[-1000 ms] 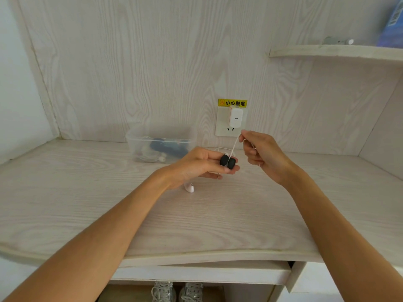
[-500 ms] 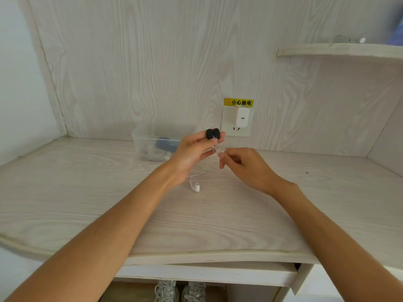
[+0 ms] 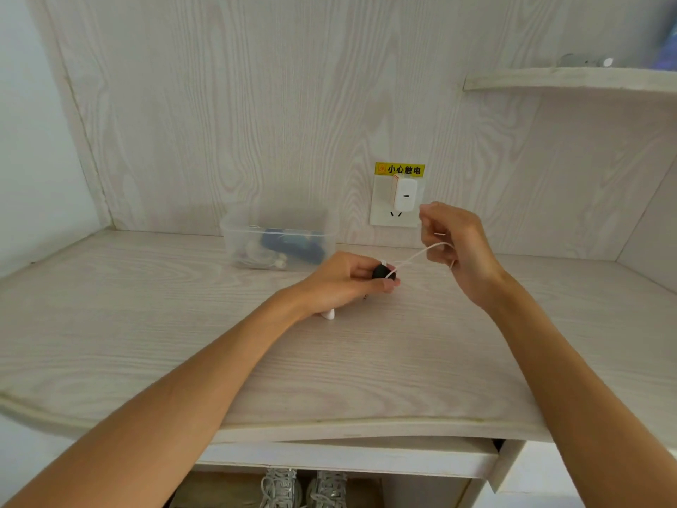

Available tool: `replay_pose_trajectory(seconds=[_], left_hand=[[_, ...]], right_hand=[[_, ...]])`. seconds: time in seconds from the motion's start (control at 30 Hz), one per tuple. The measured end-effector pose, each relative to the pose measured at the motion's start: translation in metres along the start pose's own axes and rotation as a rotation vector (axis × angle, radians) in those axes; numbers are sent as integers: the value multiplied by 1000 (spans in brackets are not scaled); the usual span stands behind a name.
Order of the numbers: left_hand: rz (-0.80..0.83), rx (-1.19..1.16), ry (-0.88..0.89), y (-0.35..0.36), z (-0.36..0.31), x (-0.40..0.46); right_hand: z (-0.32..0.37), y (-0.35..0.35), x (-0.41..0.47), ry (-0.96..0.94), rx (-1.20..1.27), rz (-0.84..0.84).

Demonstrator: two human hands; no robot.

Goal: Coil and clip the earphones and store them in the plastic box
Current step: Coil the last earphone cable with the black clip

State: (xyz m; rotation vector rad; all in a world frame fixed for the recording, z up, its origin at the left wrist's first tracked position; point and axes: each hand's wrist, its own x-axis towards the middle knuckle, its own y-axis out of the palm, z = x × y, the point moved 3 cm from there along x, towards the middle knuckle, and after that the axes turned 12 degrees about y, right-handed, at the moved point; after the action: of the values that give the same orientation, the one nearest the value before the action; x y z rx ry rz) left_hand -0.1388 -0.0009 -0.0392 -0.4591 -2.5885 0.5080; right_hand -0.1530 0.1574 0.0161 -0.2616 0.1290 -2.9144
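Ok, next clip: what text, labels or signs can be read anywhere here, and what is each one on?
"小心触电", black characters beside a small warning symbol: on the yellow sticker above the wall socket.
The white charger plugged into that socket shows no readable marking.
Items on the upper shelf: too blurred to read.

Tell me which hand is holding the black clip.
The left hand grips the black clip low over the desk; the right hand, raised near the wall socket, only pinches the white cable.

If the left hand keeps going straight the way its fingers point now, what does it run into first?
Probably the right hand. The left hand points right, gripping the black clip, and the white cable runs from it to the right hand. Depth is unclear, so it might pass just in front.
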Motion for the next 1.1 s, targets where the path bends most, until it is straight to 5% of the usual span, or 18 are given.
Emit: replay_pose_trajectory(seconds=[0.1,0.33,0.83,1.1], left_hand=[[-10,-14,13,-3,-1,2],[-27,-87,-2,-8,-10,-1],[198,-322,-37,-1,-26,-4],[-113,-443,50,-15,-17,3]], right_hand=[[-2,-4,-1,95,39,105],[-8,0,-8,-4,-487,66],[-28,11,5,-19,-392,93],[-45,30,8,-116,-658,74]])
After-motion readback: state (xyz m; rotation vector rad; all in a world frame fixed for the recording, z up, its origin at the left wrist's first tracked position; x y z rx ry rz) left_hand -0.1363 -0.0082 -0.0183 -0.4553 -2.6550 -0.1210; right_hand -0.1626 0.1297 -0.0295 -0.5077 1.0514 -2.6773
